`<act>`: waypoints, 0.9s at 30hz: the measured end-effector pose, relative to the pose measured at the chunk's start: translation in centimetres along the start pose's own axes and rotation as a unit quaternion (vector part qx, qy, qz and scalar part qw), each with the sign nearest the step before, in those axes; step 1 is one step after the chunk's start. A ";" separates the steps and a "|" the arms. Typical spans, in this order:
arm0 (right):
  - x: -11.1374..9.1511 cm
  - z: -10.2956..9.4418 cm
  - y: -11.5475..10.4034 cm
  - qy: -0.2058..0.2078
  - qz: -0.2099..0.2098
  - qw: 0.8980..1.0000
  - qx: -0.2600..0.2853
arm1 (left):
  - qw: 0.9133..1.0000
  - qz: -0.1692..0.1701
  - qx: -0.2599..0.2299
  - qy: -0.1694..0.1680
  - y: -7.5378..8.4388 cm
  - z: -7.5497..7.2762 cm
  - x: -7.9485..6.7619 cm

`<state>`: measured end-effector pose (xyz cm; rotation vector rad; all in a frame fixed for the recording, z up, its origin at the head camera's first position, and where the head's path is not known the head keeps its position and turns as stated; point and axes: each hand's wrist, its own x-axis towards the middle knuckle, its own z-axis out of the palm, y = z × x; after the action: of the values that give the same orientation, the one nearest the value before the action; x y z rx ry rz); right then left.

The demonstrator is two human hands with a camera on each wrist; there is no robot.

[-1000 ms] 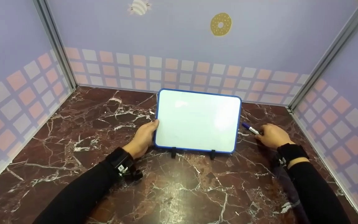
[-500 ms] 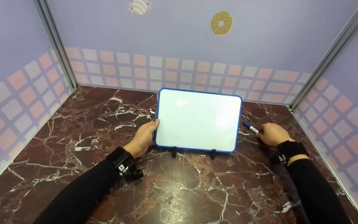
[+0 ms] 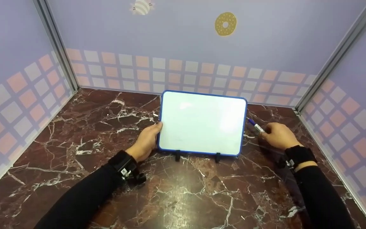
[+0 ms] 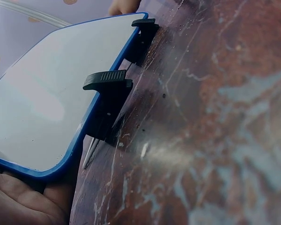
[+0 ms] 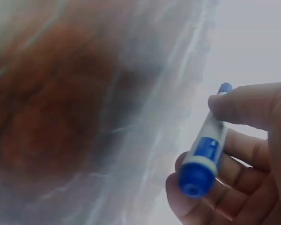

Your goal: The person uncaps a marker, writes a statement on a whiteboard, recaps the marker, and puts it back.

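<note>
A whiteboard (image 3: 202, 124) with a blue rim leans back on a stand whose black clips (image 4: 105, 82) hook over its lower edge. My left hand (image 3: 145, 141) grips the board's left side, thumb on the front, fingers behind it. To the right of the board, my right hand (image 3: 280, 136) pinches a marker (image 3: 257, 126) with a white barrel and blue ends. In the right wrist view the thumb presses on the marker's barrel (image 5: 209, 147) against the curled fingers. The board's face bears no clear writing.
The dark red marbled table (image 3: 183, 190) carries the board and stand. Pale purple walls (image 3: 183, 38) with printed squares and doughnuts close off the back and both sides. Grey metal posts (image 3: 60, 47) mark the corners.
My right hand has lifted the marker slightly off its earlier spot, with its front end tilting up towards the board. The left hand and the whiteboard stay where they were.
</note>
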<state>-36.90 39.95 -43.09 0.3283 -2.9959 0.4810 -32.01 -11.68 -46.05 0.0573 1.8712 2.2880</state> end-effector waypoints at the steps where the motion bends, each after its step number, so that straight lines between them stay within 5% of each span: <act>1: -0.1 -0.2 -0.2 0.008 0.001 1.000 0.006 | 1.000 0.001 0.000 -0.001 0.0 0.0 0.0; 12: -1.4 -2.2 -2.4 0.102 -0.010 0.994 0.050 | 1.000 0.013 0.002 0.002 -0.1 -0.2 -0.1; 19: -1.9 -2.9 -5.4 0.208 -0.022 0.974 0.085 | 1.000 0.016 0.002 0.004 -0.2 -0.2 -0.1; 27: -2.6 -3.2 -8.4 0.256 -0.058 0.957 0.122 | 1.000 0.015 -0.001 0.007 -0.1 0.0 -0.1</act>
<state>-32.30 33.70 -37.89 0.3322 -2.4061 0.7869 -31.90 -11.71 -46.12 0.0710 1.8868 2.3166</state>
